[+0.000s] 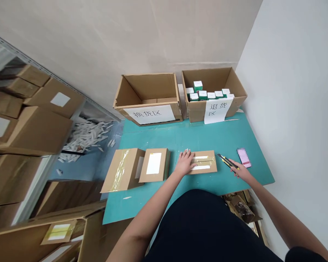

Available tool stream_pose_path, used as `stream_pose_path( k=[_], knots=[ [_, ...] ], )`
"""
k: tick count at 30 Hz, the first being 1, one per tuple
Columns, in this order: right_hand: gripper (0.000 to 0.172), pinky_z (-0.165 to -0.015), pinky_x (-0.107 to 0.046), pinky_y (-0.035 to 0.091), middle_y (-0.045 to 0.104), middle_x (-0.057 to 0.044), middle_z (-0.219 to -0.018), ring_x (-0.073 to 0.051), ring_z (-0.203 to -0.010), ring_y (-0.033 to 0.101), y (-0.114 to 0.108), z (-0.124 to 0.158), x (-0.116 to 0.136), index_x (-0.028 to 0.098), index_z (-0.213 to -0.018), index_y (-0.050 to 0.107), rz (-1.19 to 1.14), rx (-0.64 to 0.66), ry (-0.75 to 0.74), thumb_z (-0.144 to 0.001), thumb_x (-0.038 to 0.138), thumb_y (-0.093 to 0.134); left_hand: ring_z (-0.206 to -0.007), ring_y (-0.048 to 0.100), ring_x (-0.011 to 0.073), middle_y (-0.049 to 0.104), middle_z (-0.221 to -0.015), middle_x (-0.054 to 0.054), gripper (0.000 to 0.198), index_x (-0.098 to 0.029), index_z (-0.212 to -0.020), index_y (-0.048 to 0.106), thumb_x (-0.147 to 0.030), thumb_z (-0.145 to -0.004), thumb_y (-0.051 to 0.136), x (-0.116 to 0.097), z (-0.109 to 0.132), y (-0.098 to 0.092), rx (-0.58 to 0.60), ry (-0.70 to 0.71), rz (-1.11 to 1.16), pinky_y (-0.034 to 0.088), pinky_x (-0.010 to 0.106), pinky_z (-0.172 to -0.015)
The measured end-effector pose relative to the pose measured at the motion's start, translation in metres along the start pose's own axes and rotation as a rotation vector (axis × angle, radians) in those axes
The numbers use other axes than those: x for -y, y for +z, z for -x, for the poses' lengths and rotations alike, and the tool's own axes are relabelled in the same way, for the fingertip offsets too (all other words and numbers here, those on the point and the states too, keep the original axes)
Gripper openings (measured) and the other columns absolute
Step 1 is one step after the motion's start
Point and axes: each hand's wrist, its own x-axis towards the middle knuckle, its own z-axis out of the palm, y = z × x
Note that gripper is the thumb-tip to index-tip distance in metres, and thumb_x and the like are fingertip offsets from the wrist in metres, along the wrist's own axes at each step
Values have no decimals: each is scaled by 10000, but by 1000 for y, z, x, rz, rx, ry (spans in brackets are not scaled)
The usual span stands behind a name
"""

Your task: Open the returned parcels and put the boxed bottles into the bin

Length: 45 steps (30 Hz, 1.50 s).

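Observation:
A small flat cardboard box (211, 160) lies on the green table, its top seam taped and its label split in two strips along that seam. Resting on the box's left end is my left hand (184, 162), fingers spread flat. My right hand (239, 171) is wrapped around a black and yellow utility knife (227, 161), held to the right of the box and apart from it. The knife's tip points up and left toward the box. Left of my left hand stand a labelled carton (153, 165) and a larger taped carton (121, 169).
At the table's (207, 134) back are two open boxes with paper signs: the left one (150, 109) and the right one (196, 112), which contains several green-white packages (202, 95). A pink phone-like item (244, 157) lies right. Shelved cartons (41, 131) stand left; an open carton (83, 233) is lower left.

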Motion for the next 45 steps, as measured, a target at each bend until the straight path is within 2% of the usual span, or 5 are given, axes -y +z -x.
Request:
stream_pose_path(
  k=[5,15,24,27,45],
  knots=[
    [709,-394,-197,402,668,-1,-807,-107,-510,539,10,-1,-9,233,-1549,419,-107,38,7,-866,361,563,-1485,328,348,436,-1571,145,751,-233,-1519,413,-535,-874,652,3,-8,-13,91,14,21,201,554,-1223],
    [701,-384,-190,387,675,7,-808,-91,-486,522,16,-3,-7,240,-1534,445,-139,69,-3,-861,373,590,-1330,491,342,576,-1393,135,595,-243,-1394,511,-410,-856,702,-13,-2,-19,63,-129,78,254,611,-1172],
    [674,-381,-178,377,650,23,-788,-81,-473,512,12,-11,4,261,-1538,437,-71,80,9,-880,338,556,-1507,280,375,394,-1596,166,637,-234,-1522,389,-410,-939,575,-7,-10,-7,116,-48,-26,168,656,-1192],
    [661,-375,-179,373,650,26,-783,-82,-469,509,10,-12,5,265,-1530,450,-51,81,-7,-881,338,554,-1505,290,376,377,-1607,172,654,-225,-1543,363,-409,-946,557,-7,-11,-4,133,-32,-47,170,666,-1190],
    [749,-354,-196,353,607,49,-728,-76,-413,465,37,8,-6,257,-1540,422,-213,55,11,-838,453,594,-1458,378,381,450,-1552,212,586,-152,-1534,414,-413,-1011,412,-9,0,15,-51,3,-93,175,630,-1202]
  ],
)
